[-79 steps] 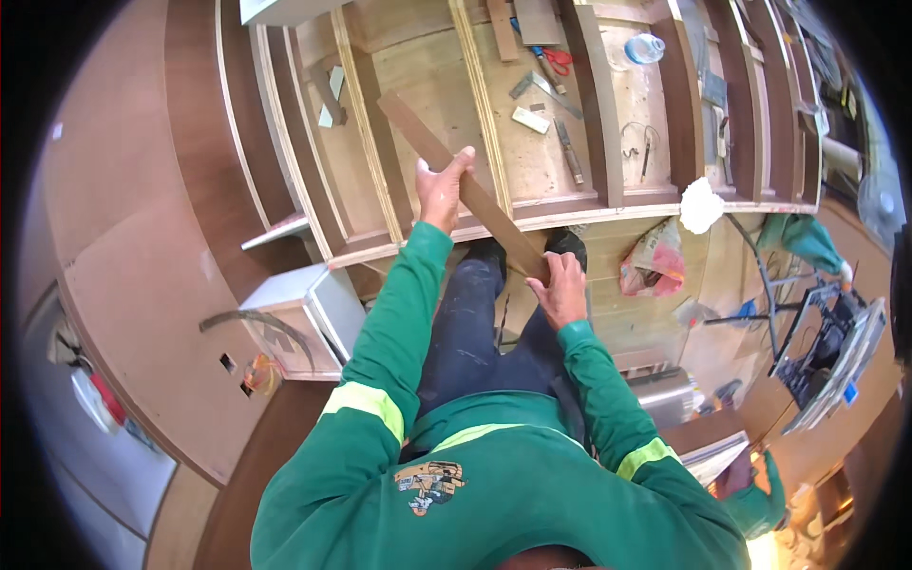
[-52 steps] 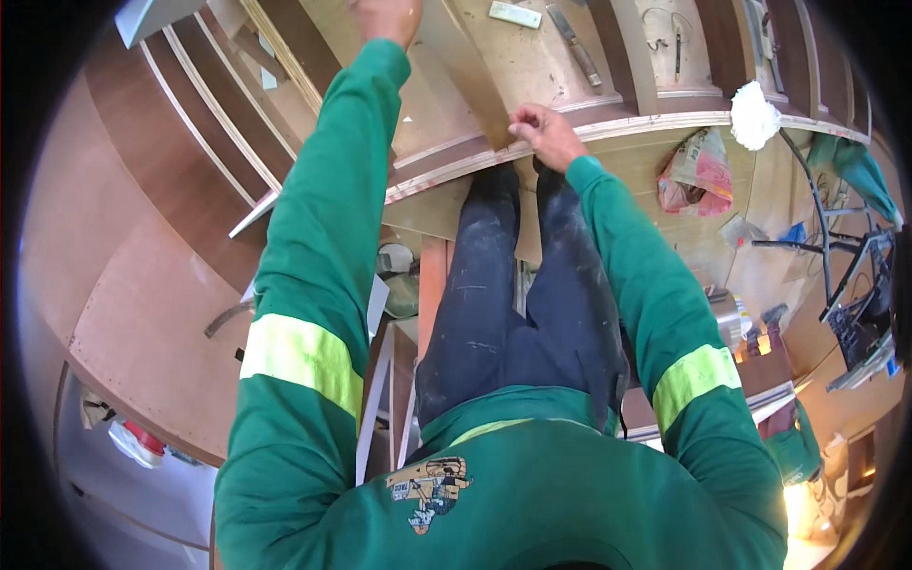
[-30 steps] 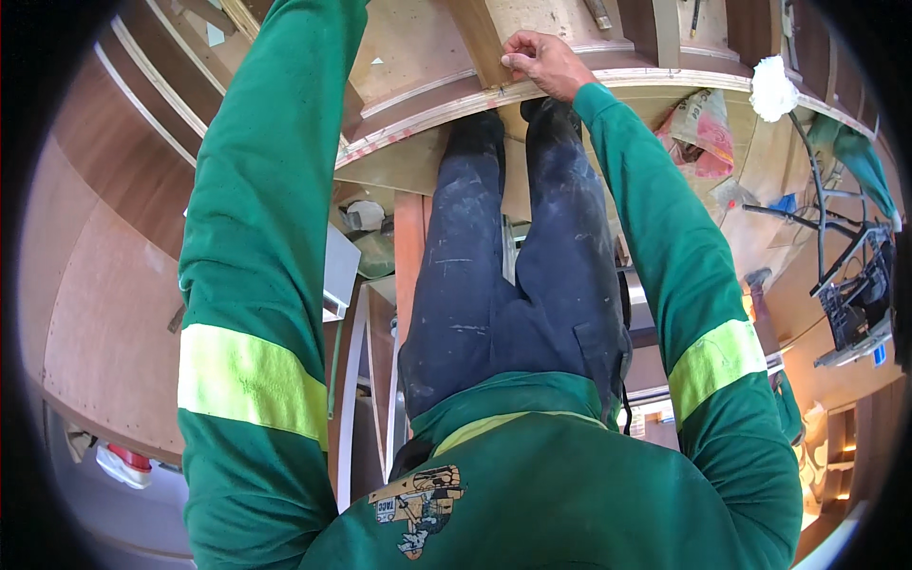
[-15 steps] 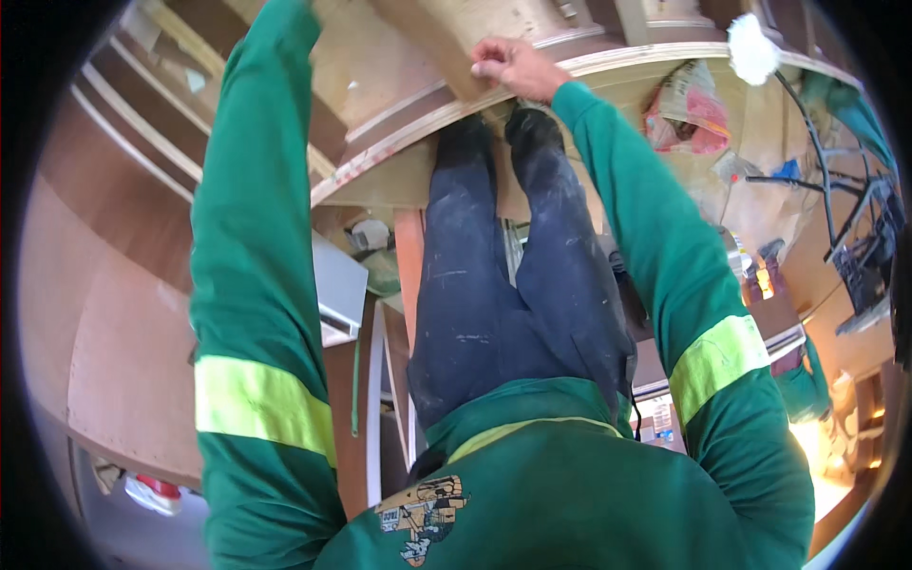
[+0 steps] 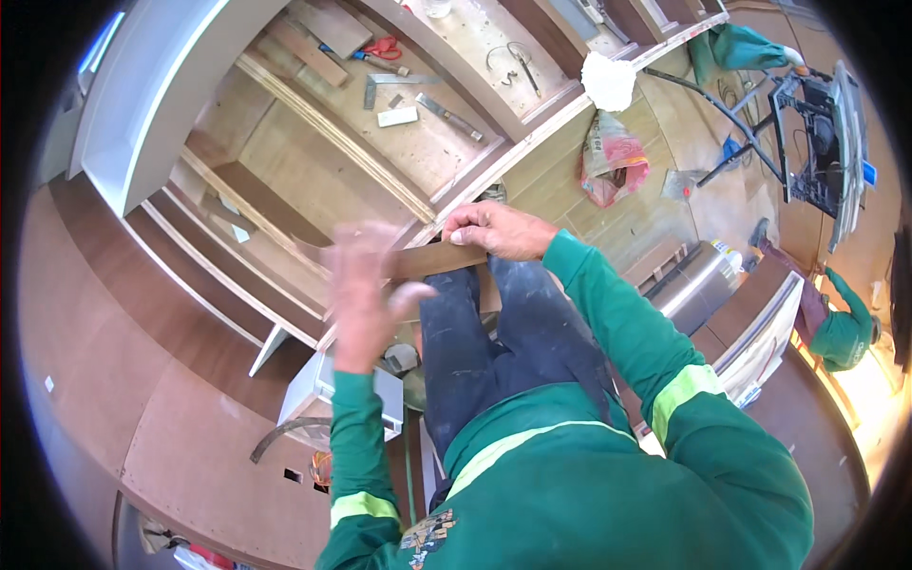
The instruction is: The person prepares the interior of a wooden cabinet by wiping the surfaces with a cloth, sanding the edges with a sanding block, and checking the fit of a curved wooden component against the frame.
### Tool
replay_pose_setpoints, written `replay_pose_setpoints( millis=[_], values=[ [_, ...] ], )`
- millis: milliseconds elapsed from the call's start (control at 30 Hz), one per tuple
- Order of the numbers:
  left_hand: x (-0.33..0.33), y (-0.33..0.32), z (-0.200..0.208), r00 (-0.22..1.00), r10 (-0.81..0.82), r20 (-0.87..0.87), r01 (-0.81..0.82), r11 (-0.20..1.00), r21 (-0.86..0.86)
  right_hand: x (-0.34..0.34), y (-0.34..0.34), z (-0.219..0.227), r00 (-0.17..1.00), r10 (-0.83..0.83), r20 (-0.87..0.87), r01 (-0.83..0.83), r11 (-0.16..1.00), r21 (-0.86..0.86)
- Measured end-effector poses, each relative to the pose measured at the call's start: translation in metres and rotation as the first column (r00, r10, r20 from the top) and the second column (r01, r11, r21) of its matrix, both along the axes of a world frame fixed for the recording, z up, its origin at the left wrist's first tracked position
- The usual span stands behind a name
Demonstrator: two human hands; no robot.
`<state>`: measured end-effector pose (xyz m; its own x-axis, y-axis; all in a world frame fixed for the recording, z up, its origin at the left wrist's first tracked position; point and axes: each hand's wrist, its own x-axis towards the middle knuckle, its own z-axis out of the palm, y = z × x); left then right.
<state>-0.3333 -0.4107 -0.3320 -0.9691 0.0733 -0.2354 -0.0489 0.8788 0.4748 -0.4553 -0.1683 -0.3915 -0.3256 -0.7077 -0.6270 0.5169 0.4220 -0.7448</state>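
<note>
A thin, flexible brown strip (image 5: 439,259) stretches between my hands above my thighs, along the front edge of the wooden frame (image 5: 380,161). My right hand (image 5: 503,232) pinches the strip's right end between thumb and fingers. My left hand (image 5: 366,290) is over the strip's left part, blurred by motion, with its thumb held away from the fingers. Whether the left palm touches the strip is unclear. Inside the frame lie a metal square (image 5: 372,90), a chisel-like tool (image 5: 449,118), a small white block (image 5: 397,117) and red-handled scissors (image 5: 384,48).
A white cabinet box (image 5: 313,380) stands left of my knees. Beyond my right hand are a torn red-and-white bag (image 5: 613,161), a white wad (image 5: 608,82) and a black folding stand (image 5: 798,123). A metal cylinder (image 5: 692,282) lies at right. Another person (image 5: 841,323) works far right.
My left hand has come back toward my body and into view, over the strip. My right hand still pinches the strip's end, now closer to my lap. The view has shifted, showing more of the frame.
</note>
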Motion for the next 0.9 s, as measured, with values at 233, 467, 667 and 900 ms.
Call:
replay_pose_setpoints(
  millis=[233,467,667,900],
  values=[
    [-0.014,0.044,0.011,0.980,-0.172,-0.098,0.195,0.930,0.311,-0.007,0.009,0.045,0.992,0.052,0.115,-0.050,0.999,-0.022],
    [-0.038,0.058,0.044,0.927,-0.292,-0.235,0.345,0.911,0.229,-0.003,0.042,0.081,0.973,-0.139,0.184,0.129,0.990,0.061],
    [-0.052,0.053,0.073,0.980,-0.089,-0.179,0.127,0.967,0.219,0.000,0.092,0.072,0.849,-0.517,-0.106,0.520,0.786,0.334],
    [-0.064,0.058,0.057,0.993,0.023,0.115,-0.071,0.899,0.432,-0.003,0.219,0.029,0.850,-0.454,-0.266,0.518,0.628,0.582]
  ],
)
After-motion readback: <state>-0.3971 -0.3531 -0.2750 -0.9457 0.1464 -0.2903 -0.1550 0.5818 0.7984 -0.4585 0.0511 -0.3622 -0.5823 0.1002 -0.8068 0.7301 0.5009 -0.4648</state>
